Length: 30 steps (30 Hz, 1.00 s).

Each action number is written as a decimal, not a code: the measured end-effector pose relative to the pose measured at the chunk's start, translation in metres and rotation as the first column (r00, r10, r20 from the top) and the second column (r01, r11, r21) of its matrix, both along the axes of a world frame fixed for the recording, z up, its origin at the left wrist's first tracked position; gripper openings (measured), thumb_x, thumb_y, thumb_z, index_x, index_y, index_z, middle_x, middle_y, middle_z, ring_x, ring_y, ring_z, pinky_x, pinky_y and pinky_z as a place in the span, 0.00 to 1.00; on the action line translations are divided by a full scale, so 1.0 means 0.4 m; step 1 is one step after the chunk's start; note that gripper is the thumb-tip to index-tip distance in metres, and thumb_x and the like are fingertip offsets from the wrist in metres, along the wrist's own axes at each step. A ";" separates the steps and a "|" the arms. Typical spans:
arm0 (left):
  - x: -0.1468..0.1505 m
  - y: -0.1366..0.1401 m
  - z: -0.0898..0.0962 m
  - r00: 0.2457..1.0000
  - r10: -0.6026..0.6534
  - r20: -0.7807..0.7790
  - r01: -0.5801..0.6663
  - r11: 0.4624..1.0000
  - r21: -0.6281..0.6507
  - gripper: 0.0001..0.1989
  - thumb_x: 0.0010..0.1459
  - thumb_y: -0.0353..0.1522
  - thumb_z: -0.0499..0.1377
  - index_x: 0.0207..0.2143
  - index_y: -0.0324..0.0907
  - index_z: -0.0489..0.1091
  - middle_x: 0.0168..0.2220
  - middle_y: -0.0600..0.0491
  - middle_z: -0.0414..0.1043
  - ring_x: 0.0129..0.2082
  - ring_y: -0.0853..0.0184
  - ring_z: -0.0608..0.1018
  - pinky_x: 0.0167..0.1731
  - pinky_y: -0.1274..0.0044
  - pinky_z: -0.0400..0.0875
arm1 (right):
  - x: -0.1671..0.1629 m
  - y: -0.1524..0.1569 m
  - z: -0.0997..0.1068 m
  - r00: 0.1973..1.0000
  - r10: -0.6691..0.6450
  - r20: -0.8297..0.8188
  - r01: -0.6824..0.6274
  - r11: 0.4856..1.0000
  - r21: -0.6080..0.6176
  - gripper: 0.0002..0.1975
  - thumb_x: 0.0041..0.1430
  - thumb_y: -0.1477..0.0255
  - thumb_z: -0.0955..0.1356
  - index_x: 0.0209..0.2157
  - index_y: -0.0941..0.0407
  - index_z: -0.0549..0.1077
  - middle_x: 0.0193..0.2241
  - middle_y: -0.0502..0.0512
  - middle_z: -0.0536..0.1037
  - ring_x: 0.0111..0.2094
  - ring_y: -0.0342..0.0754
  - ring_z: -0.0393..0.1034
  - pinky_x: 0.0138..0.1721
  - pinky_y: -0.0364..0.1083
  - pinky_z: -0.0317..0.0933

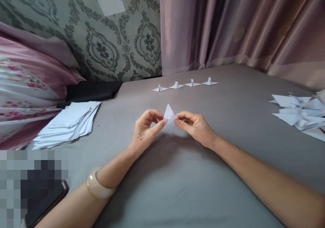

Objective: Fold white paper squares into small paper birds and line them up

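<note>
Looked like a folding step: left hand [146, 126] and right hand [199, 127] pinched opposite sides of the small white paper [169, 112], on the near side of the folded-paper row [192, 84], and the next crease likely called for even finger pressure.

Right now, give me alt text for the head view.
A left hand and right hand pinch a pointed white folded paper over a grey cloth surface. Beyond, four small white folded paper figures form a row.
</note>
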<state>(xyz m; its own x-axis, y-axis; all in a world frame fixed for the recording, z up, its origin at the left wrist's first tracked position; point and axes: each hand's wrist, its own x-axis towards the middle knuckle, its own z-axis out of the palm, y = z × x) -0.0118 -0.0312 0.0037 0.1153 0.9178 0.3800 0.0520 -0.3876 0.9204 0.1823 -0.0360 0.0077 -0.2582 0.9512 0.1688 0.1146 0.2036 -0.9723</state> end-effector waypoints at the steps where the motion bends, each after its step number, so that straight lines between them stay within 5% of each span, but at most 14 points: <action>1: 0.001 0.000 0.000 1.000 -0.004 0.027 0.005 0.999 -0.038 0.10 0.52 0.33 0.68 0.36 0.42 0.72 0.34 0.54 0.73 0.34 0.70 0.73 0.39 0.77 0.66 | -0.001 0.000 0.000 1.000 -0.001 0.015 0.001 1.000 0.012 0.10 0.56 0.62 0.69 0.34 0.54 0.75 0.33 0.51 0.77 0.31 0.44 0.67 0.37 0.46 0.62; 12: 0.004 -0.007 0.006 0.978 -0.168 0.126 0.198 0.936 -0.290 0.08 0.53 0.36 0.67 0.34 0.41 0.76 0.33 0.53 0.75 0.34 0.71 0.74 0.38 0.79 0.67 | -0.006 -0.004 -0.004 0.998 0.000 0.061 -0.007 0.993 0.121 0.09 0.60 0.64 0.67 0.37 0.53 0.74 0.35 0.52 0.78 0.37 0.45 0.71 0.43 0.47 0.63; 20: 0.011 -0.014 0.017 0.962 -0.242 0.123 0.265 0.939 -0.220 0.09 0.54 0.35 0.67 0.32 0.39 0.73 0.38 0.51 0.73 0.37 0.69 0.74 0.40 0.78 0.68 | -0.004 -0.008 0.004 0.993 0.116 0.037 -0.120 0.988 0.099 0.09 0.62 0.65 0.66 0.37 0.55 0.73 0.35 0.52 0.78 0.37 0.45 0.70 0.43 0.46 0.63; 27: 0.011 -0.012 0.009 0.959 -0.240 0.150 0.273 0.924 -0.267 0.10 0.54 0.36 0.66 0.34 0.39 0.73 0.36 0.51 0.77 0.37 0.68 0.77 0.42 0.75 0.70 | -0.002 -0.009 0.004 0.995 0.047 0.088 -0.056 0.992 0.112 0.09 0.61 0.63 0.67 0.35 0.55 0.73 0.32 0.51 0.78 0.34 0.45 0.70 0.41 0.48 0.64; 30: 0.011 -0.011 0.005 0.954 -0.251 0.162 0.286 0.924 -0.255 0.11 0.55 0.35 0.66 0.39 0.41 0.73 0.43 0.49 0.76 0.44 0.65 0.77 0.46 0.73 0.70 | 0.001 -0.008 0.005 0.992 0.075 0.101 -0.087 0.989 0.123 0.10 0.61 0.62 0.67 0.34 0.54 0.73 0.32 0.51 0.78 0.35 0.46 0.71 0.42 0.48 0.64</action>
